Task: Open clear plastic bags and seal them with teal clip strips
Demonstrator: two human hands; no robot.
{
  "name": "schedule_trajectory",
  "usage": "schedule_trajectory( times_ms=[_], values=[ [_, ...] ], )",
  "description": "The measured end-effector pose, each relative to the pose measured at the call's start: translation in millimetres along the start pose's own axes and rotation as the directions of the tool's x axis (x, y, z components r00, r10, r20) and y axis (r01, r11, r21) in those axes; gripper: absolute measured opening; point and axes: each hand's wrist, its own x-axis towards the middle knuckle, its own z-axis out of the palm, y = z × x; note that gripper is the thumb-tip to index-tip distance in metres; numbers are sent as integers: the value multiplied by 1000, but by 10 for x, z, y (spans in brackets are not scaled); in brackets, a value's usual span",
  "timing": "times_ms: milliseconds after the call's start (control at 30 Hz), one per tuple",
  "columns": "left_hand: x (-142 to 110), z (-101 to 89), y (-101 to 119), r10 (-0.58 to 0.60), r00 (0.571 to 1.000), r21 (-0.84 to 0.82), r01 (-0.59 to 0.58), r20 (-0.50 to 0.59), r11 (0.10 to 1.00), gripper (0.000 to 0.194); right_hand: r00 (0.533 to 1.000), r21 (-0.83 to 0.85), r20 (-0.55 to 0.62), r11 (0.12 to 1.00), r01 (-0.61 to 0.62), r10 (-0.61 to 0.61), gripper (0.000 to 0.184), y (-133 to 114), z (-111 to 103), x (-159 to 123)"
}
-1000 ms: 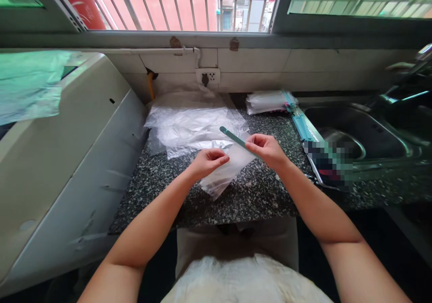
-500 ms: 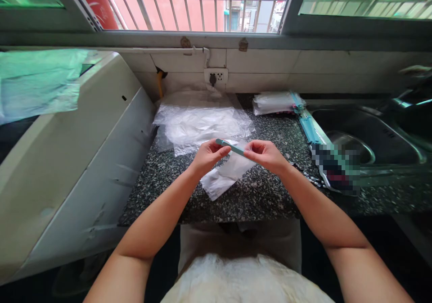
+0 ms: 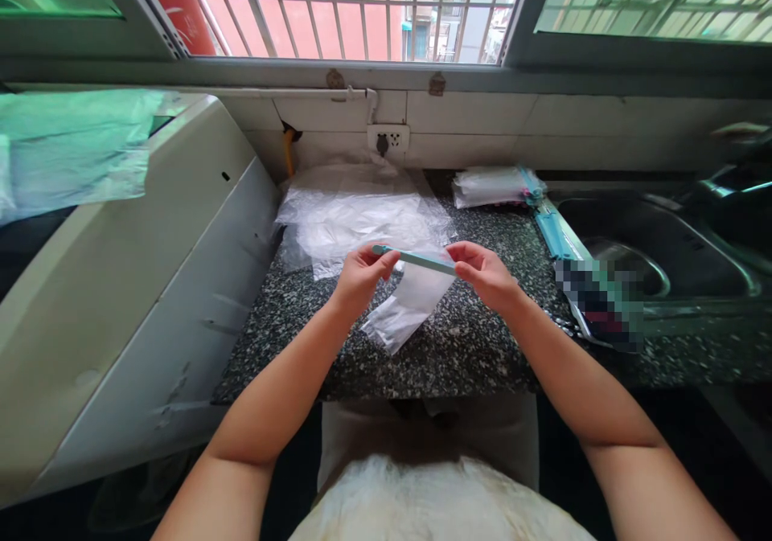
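Observation:
A long, thin teal bag clip [image 3: 427,263] lies across the mouth of a clear plastic bag [image 3: 411,304], which hangs down over the counter. Pinched between finger and thumb, its rounded left end is in my left hand [image 3: 362,276]. My right hand [image 3: 483,274] closes on the other end, beside the edge of the bag. Just beyond my hands, a loose pile of clear plastic bags [image 3: 367,219] is spread on the speckled counter [image 3: 476,364].
A stack of clear bags [image 3: 491,187] lies at the back right. Several teal clips [image 3: 553,234] rest along the rim of the metal sink [image 3: 700,252], near a blurred packet [image 3: 597,304]. On the left stands a pale appliance [image 3: 157,227]; a wall socket [image 3: 389,137] is behind.
My hands have moved apart along the clip, the right one farther right and the left one slightly left. More of the clip shows between them. The bag still hangs from it.

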Motion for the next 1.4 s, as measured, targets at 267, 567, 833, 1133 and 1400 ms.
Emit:
schedule_trajectory(
  times_ms=[267, 567, 833, 1133, 1400],
  values=[
    [36, -21, 82, 55, 987, -165, -80, -151, 983, 38, 995, -120, -83, 992, 42, -52, 39, 148, 155, 7],
    [40, -23, 81, 62, 979, -190, -99, -192, 977, 37, 991, -189, -101, 980, 67, -87, 40, 181, 205, 3],
    [56, -49, 103, 56, 966, -239, -118, -252, 964, 31, 994, -269, -15, 958, 98, -105, 36, 220, 246, -12],
    [100, -111, 178, 81, 937, -236, -168, -339, 957, 24, 991, -403, -5, 907, 117, -131, 32, 301, 268, -22],
    [110, -111, 206, 92, 928, -242, -188, -361, 952, 26, 988, -436, 20, 888, 146, -153, 27, 335, 252, -13]
  ],
)
